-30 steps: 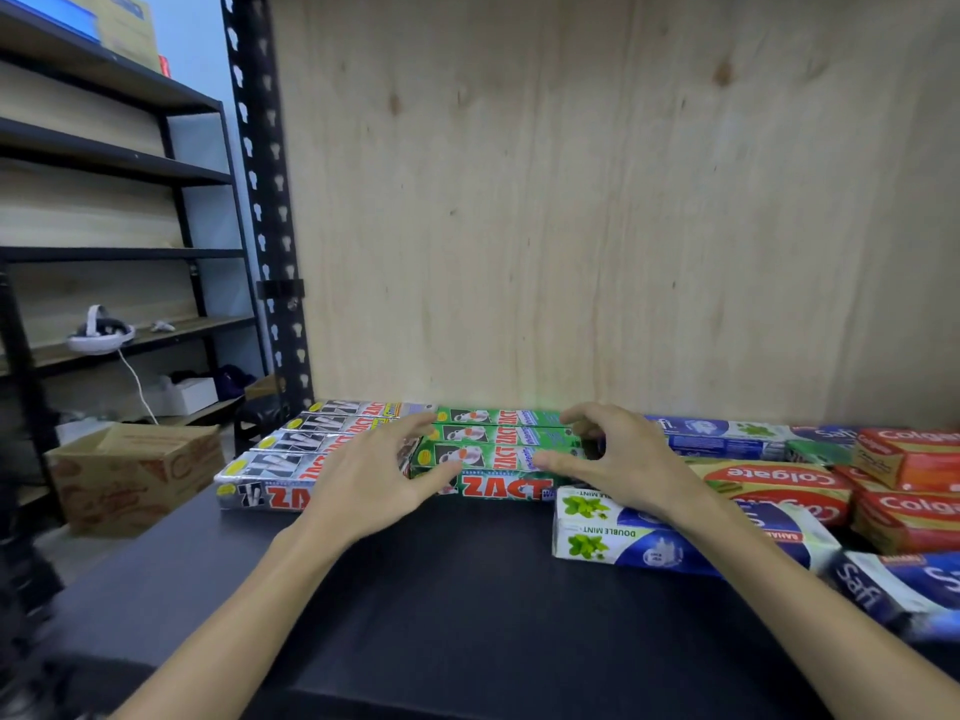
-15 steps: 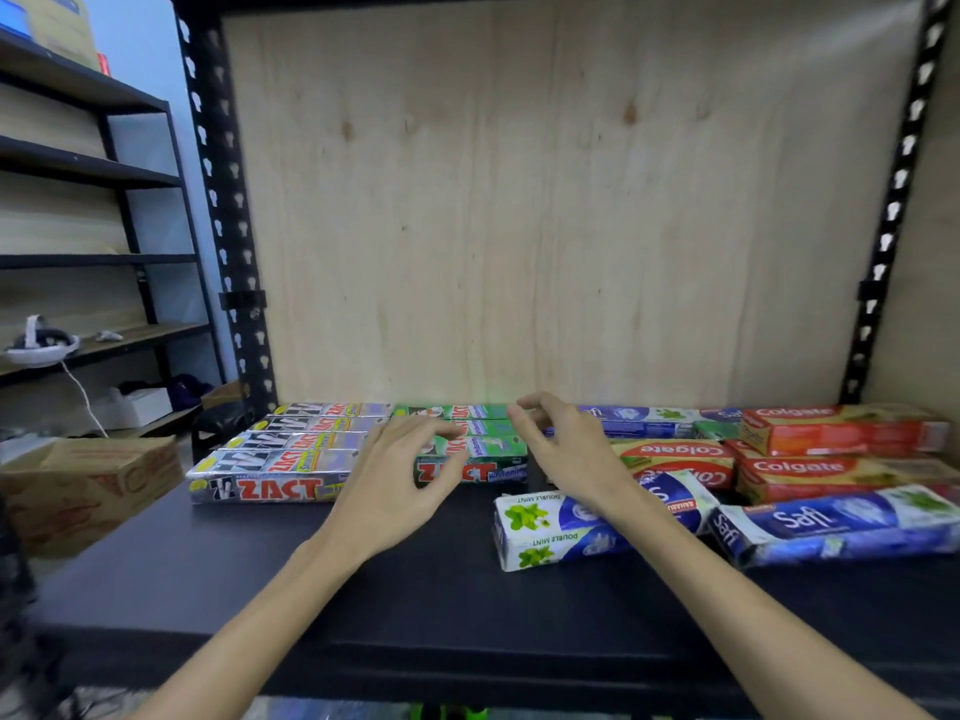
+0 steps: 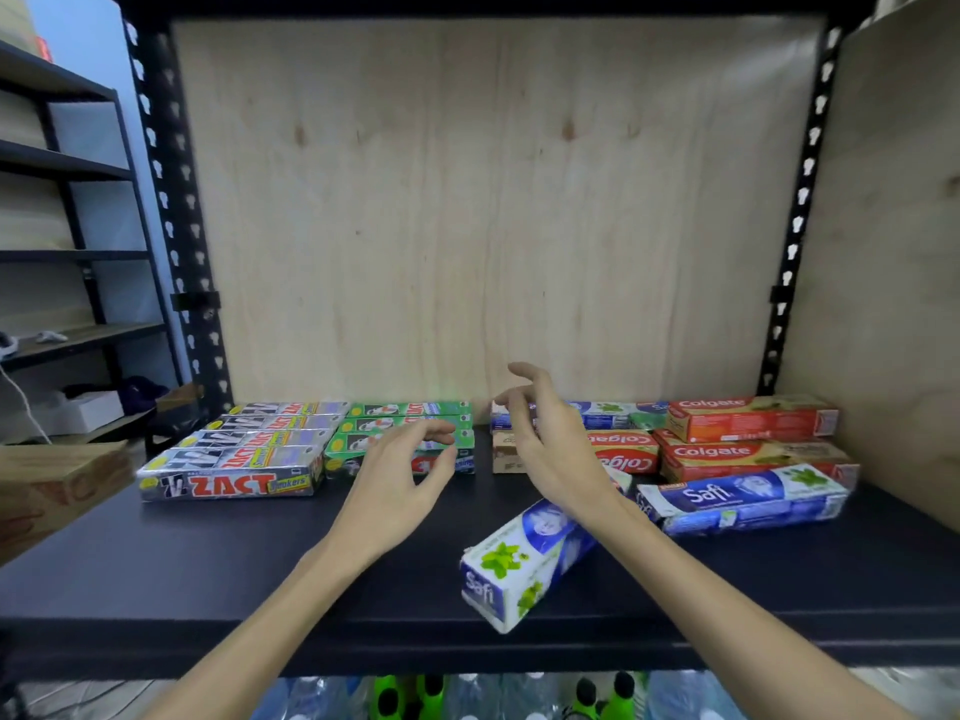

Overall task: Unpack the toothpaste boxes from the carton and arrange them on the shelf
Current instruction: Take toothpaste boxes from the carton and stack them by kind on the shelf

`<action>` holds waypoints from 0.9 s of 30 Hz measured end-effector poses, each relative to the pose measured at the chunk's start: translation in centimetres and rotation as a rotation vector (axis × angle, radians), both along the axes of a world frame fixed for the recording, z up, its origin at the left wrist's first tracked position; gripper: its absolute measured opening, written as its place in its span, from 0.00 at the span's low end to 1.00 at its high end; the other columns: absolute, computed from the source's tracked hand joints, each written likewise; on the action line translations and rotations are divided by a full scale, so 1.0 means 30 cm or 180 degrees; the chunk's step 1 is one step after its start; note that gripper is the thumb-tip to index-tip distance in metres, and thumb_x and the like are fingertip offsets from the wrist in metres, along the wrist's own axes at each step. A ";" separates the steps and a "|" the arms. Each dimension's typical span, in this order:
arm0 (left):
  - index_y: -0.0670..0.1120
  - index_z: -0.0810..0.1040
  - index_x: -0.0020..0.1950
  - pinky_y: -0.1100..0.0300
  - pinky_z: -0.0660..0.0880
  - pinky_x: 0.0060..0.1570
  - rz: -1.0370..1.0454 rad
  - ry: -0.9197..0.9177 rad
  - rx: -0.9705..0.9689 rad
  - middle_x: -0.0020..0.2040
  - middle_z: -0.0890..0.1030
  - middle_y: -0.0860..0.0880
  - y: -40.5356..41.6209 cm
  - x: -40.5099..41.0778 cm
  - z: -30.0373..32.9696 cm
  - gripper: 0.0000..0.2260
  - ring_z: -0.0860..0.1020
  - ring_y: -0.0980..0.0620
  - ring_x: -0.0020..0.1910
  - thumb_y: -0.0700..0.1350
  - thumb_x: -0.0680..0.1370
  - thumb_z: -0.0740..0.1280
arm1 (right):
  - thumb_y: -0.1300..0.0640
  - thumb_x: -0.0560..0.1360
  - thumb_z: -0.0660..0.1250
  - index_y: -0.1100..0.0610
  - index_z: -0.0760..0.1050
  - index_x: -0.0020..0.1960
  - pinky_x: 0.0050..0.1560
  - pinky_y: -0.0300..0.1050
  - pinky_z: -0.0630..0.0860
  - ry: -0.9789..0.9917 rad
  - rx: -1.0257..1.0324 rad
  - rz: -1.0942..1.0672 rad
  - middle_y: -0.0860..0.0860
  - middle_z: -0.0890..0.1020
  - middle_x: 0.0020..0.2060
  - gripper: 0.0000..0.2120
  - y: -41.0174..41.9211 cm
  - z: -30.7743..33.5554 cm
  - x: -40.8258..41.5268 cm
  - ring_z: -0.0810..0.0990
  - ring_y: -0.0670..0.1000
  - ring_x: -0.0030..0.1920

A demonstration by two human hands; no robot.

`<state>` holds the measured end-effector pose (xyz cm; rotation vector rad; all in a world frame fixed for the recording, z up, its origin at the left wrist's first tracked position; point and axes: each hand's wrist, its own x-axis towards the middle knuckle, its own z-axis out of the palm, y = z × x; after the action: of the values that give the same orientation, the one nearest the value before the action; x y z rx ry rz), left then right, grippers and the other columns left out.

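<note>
Toothpaste boxes (image 3: 400, 439) w/o hands now: both hands (image 3: 545, 449) lifted off vs. earlier, fingers loose, empty.

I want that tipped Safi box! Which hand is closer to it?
Right. The right hand hovers just above the tilted Safi box; the left hand hangs farther left.

Both bare forearms reach forward, left hand (image 3: 395, 491) and right hand (image 3: 550, 444) side by side, fingers loosely curled, holding nothing.
</note>
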<state>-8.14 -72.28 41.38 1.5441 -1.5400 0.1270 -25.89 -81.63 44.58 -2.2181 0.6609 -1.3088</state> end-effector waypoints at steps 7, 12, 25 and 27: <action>0.54 0.79 0.61 0.58 0.74 0.62 -0.0333 0.0062 0.0065 0.54 0.82 0.60 -0.171 -0.171 0.094 0.10 0.78 0.64 0.57 0.48 0.80 0.68 | 0.64 0.79 0.62 0.55 0.72 0.67 0.56 0.44 0.73 0.0521 -0.0366 -0.0964 0.49 0.82 0.52 0.18 -0.188 0.021 -0.265 0.78 0.50 0.54; 0.49 0.77 0.64 0.70 0.71 0.59 -0.0505 -0.0070 0.0305 0.56 0.81 0.57 -0.350 -0.323 0.150 0.15 0.78 0.61 0.55 0.50 0.78 0.71 | 0.67 0.73 0.64 0.56 0.69 0.72 0.63 0.55 0.70 0.1525 -0.0490 -0.1847 0.58 0.79 0.62 0.27 -0.366 0.031 -0.557 0.73 0.61 0.63; 0.49 0.81 0.57 0.57 0.77 0.56 -0.0876 -0.0699 0.1209 0.51 0.84 0.54 -0.762 -0.623 0.147 0.23 0.81 0.55 0.50 0.62 0.70 0.77 | 0.38 0.79 0.61 0.50 0.69 0.68 0.66 0.55 0.60 0.2640 0.0101 -0.2719 0.57 0.74 0.67 0.23 -0.593 0.014 -0.852 0.65 0.63 0.66; 0.49 0.82 0.53 0.55 0.78 0.55 -0.0906 -0.0593 0.1088 0.47 0.85 0.55 -0.783 -0.610 0.130 0.19 0.82 0.56 0.47 0.60 0.70 0.77 | 0.39 0.79 0.62 0.50 0.69 0.69 0.66 0.56 0.60 0.2465 0.0106 -0.2712 0.59 0.74 0.66 0.23 -0.597 0.013 -0.837 0.65 0.64 0.66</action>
<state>-26.45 -95.76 45.26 1.5850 -1.9932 -0.1675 -51.01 -99.53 44.96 -2.4746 2.0490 -0.6464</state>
